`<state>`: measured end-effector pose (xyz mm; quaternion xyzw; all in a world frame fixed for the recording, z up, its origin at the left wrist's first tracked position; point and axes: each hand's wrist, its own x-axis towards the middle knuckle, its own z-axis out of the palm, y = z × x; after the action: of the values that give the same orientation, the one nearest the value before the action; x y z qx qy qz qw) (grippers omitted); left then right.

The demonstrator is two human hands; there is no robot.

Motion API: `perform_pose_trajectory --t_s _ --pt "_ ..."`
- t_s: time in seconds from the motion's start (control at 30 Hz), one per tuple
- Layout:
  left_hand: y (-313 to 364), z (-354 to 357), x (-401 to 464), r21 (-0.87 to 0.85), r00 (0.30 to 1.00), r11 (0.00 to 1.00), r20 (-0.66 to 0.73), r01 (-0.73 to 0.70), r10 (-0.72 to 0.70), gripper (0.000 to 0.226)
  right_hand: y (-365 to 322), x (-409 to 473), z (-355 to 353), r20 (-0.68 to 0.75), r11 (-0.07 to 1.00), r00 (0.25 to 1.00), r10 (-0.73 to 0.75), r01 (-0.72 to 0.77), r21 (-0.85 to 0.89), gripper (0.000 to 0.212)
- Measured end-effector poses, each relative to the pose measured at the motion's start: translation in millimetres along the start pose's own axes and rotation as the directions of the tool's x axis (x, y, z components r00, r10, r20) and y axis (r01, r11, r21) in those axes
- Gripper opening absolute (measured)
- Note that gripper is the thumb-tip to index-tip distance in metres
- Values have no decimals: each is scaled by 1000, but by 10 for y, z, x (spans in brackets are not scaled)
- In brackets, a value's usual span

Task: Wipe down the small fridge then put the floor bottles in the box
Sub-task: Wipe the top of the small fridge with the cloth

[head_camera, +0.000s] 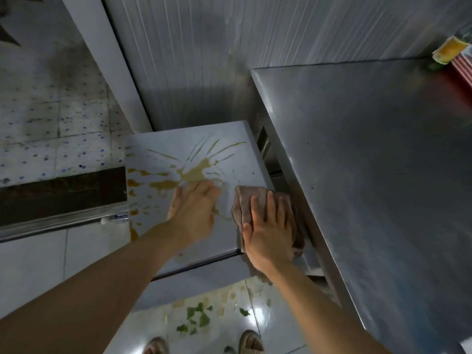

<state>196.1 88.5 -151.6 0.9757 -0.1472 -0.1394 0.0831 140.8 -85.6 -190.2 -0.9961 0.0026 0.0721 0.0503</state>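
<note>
The small white fridge (158,149) stands below me, its top splashed with a yellow-brown spill (194,172). My right hand (270,231) presses flat on a brownish cloth (242,203) at the top's right edge, fingers straight. My left hand (191,210) rests flat on the fridge top, fingers spread, its fingertips at the edge of the spill. No bottles or box are in view.
A steel counter (370,162) rises close on the right, with a yellow-lidded container (449,49) at its far corner. A corrugated wall (229,60) stands behind. The tiled floor (217,315) below holds green scraps and stains by my sandalled feet. A dark threshold strip (61,192) lies left.
</note>
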Motion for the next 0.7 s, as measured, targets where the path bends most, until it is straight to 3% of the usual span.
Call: perform_pose_trajectory --t_s 0.23,0.43,0.7 --pt "-317 -90 710 -5 983 994 -145 109 -109 60 -113 988 22 11 996 1000 24 -25 83 66" --pt "-634 -16 890 -1 982 991 -136 132 -131 49 -197 1622 -24 35 992 999 17 -21 121 69" --pt "-752 -55 884 -48 988 996 -130 76 -82 45 -240 774 53 -120 996 993 0 10 87 63"
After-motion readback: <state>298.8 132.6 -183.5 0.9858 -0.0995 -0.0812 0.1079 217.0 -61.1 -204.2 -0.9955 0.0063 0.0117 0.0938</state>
